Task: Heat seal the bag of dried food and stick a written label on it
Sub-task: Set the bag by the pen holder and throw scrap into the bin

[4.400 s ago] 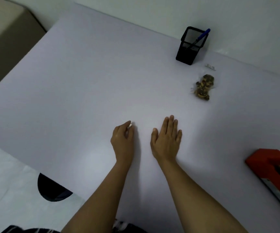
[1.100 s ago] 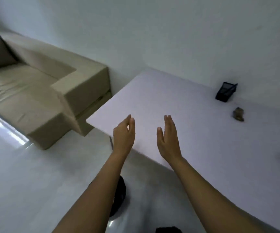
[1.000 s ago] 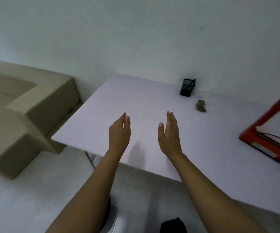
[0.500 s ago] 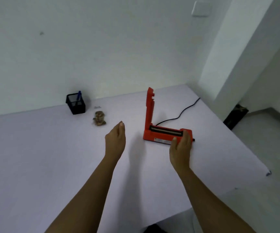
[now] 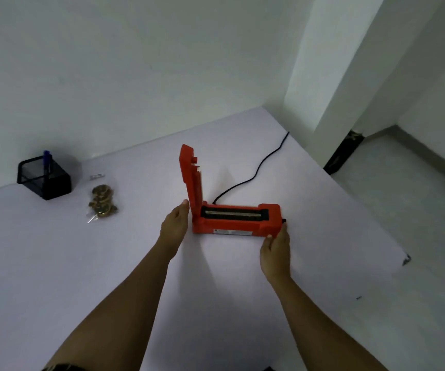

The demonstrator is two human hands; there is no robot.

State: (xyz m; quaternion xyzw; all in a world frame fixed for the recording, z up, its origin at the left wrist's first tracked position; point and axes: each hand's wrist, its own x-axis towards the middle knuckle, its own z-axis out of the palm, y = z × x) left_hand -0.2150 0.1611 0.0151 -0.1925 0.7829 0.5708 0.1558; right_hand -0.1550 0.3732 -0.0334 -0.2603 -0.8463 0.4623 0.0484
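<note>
A red heat sealer [image 5: 232, 223] stands in the middle of the white table [image 5: 55, 263], its lid [image 5: 189, 178] raised upright at the left end. My left hand [image 5: 174, 226] lies flat against the sealer's left, hinged end, fingertips touching the lid's base. At the sealer's right end my right hand [image 5: 276, 247] grips it with the fingers wrapped around the corner. The clear bag of dried food [image 5: 102, 200] lies to the left, apart from both hands. A small white label [image 5: 97, 176] lies just behind the bag.
A black mesh pen holder [image 5: 43, 178] with a blue pen [image 5: 47, 159] stands at the back left by the wall. The sealer's black cable [image 5: 256, 170] runs off the table's far right edge. The table's right edge drops to the floor.
The view swung from the sofa side over to the sealer. My right hand stayed on the sealer's right end, and my left hand moved right to touch its left end.
</note>
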